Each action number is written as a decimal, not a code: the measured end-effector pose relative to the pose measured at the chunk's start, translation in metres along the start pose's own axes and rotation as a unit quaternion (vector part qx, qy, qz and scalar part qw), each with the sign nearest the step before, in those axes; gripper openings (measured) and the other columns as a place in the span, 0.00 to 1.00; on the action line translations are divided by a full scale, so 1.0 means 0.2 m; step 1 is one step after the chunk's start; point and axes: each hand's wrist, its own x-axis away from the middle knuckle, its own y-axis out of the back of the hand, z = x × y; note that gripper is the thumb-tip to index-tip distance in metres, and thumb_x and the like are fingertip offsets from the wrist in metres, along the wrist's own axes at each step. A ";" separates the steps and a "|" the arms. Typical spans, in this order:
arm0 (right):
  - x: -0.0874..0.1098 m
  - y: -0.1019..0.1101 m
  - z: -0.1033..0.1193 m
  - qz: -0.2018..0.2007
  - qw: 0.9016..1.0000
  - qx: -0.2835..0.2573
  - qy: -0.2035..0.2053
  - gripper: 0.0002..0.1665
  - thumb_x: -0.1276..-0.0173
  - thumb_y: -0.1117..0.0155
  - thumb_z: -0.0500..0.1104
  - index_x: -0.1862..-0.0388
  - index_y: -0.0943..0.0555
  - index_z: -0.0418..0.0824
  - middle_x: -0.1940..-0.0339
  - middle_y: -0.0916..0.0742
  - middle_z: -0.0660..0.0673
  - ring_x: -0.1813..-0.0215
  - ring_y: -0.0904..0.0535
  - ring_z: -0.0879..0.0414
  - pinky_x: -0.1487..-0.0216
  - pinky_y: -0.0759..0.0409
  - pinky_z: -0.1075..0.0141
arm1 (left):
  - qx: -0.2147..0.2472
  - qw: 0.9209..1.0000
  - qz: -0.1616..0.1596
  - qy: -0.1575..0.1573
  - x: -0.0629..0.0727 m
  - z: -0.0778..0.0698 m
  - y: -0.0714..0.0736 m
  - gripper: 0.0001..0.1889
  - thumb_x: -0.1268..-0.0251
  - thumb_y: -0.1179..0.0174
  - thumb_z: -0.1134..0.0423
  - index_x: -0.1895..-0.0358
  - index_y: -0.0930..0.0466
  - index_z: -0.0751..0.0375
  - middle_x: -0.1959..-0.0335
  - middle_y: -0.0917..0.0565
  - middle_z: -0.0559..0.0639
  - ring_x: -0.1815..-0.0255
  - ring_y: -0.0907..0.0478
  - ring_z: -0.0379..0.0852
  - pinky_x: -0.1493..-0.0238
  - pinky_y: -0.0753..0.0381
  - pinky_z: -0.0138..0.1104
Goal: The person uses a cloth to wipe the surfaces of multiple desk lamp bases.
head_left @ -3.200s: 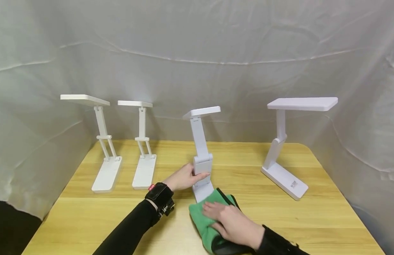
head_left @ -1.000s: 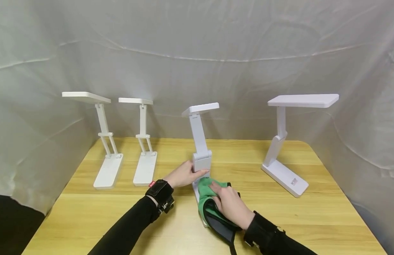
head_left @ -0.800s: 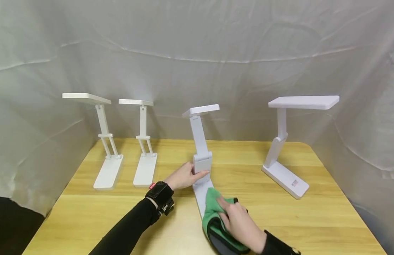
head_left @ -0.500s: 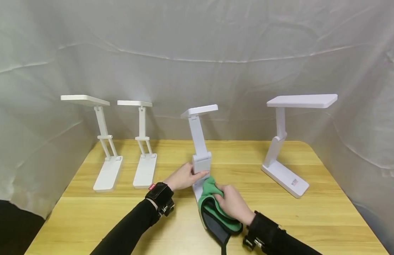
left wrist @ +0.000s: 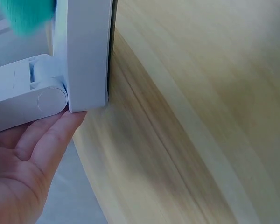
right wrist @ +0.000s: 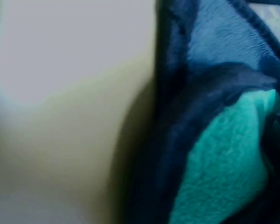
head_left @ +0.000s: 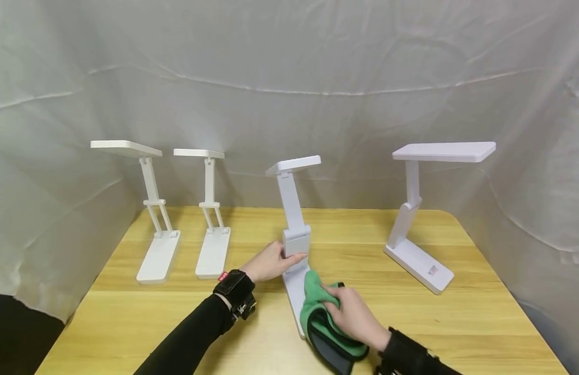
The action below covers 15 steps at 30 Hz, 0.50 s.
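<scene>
Well, green cloth (head_left: 314, 298) in right hand (head_left: 357, 319).

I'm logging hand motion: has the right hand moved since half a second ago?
Yes. Against the untouched rightmost lamp in the head view, the right hand has shifted rightward and nearer the person, the green cloth with it.

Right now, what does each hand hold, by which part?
The left hand holds the third-from-left lamp by its lower arm; the right hand holds the green cloth by a fold.
</scene>
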 end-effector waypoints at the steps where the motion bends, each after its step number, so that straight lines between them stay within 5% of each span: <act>1: -0.04 0.00 0.00 -0.011 1.000 0.006 0.003 0.23 0.31 0.37 0.33 0.38 0.22 0.27 0.53 0.11 0.31 0.81 0.32 0.67 0.72 0.22 0.72 | 0.001 1.000 -0.001 -0.001 0.00 0.00 0.00 0.20 0.27 0.42 0.45 0.48 0.17 0.59 0.52 0.11 0.55 0.55 0.14 0.45 0.54 0.14 0.35; 6: -0.12 -0.01 0.01 -0.021 1.000 0.014 0.014 0.23 0.31 0.38 0.32 0.38 0.23 0.26 0.52 0.12 0.29 0.86 0.39 0.66 0.80 0.30 0.72 | 0.000 1.000 -0.005 -0.006 -0.01 0.01 0.00 0.20 0.27 0.42 0.45 0.49 0.17 0.58 0.53 0.11 0.55 0.55 0.15 0.44 0.54 0.14 0.36; 12: 0.03 0.01 0.00 0.038 0.999 0.004 0.015 0.24 0.29 0.40 0.33 0.36 0.25 0.24 0.82 0.18 0.43 0.88 0.42 0.70 0.84 0.32 0.74 | -0.007 1.000 -0.007 -0.004 0.00 0.01 0.01 0.21 0.27 0.42 0.46 0.45 0.18 0.59 0.49 0.12 0.57 0.49 0.14 0.50 0.50 0.13 0.38; 15: 0.02 0.02 -0.01 0.026 1.000 0.001 0.017 0.22 0.30 0.38 0.33 0.38 0.22 0.27 0.72 0.11 0.40 0.80 0.30 0.71 0.74 0.23 0.75 | 0.001 1.000 -0.004 -0.006 0.00 0.00 0.00 0.20 0.27 0.41 0.47 0.46 0.18 0.60 0.50 0.12 0.58 0.50 0.13 0.50 0.51 0.13 0.38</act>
